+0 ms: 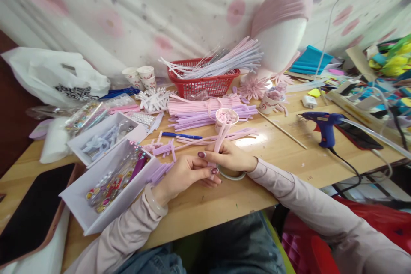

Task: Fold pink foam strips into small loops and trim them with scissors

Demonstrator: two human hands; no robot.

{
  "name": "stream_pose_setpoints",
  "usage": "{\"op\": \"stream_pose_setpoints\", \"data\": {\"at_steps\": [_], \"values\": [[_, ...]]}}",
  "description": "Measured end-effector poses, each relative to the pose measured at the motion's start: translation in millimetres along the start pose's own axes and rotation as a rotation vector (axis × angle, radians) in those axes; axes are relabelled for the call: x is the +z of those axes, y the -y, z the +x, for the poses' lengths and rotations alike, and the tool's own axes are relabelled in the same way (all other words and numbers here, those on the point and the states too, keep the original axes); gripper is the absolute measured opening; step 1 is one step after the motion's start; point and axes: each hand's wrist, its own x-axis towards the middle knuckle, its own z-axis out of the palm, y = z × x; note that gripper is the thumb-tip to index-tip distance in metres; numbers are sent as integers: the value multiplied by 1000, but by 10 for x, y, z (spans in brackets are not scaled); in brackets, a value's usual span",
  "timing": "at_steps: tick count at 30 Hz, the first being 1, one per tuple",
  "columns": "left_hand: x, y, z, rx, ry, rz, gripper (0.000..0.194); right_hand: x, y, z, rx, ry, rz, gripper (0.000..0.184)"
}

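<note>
Pink pipe cleaners stand up from between my two hands, bunched together at their lower ends. My right hand is closed around them from the right, thumb and fingers pinched. From the left, my left hand pinches the lower end of the same bunch; part of its grip is hidden. Under my right wrist lies a pale ring-shaped thing, mostly covered. Just beyond the hands is a paper cup filled with small pink pieces. Bundles of pink pipe cleaners and purple pipe cleaners lie behind it.
A red basket of pipe cleaners stands at the back, near a mannequin head. To the right are a blue glue gun and a wooden stick. White boxes of trinkets and a phone sit left.
</note>
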Motion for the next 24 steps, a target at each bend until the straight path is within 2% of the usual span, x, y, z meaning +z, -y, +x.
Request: {"op": "stream_pose_setpoints", "data": {"at_steps": [7, 9, 11, 16, 20, 24], "values": [[22, -17, -12, -66, 5, -38, 22, 31, -14, -34, 76, 111, -29, 41], [22, -20, -7, -85, 5, -72, 23, 40, -14, -38, 89, 114, -29, 44], [14, -32, 1, -68, -9, -105, 23, 32, -17, -43, 70, 64, -77, 48], [-25, -100, 8, 88, -212, -263, 24, -22, -20, -60, -45, -228, -578, 52], [-15, -113, 18, 102, -259, -319, 28, -2, -18, -66, -48, -261, -866, 51], [32, -83, 47, 182, -237, -319, 28, 43, -35, -64, -24, -252, -983, 45]]}}
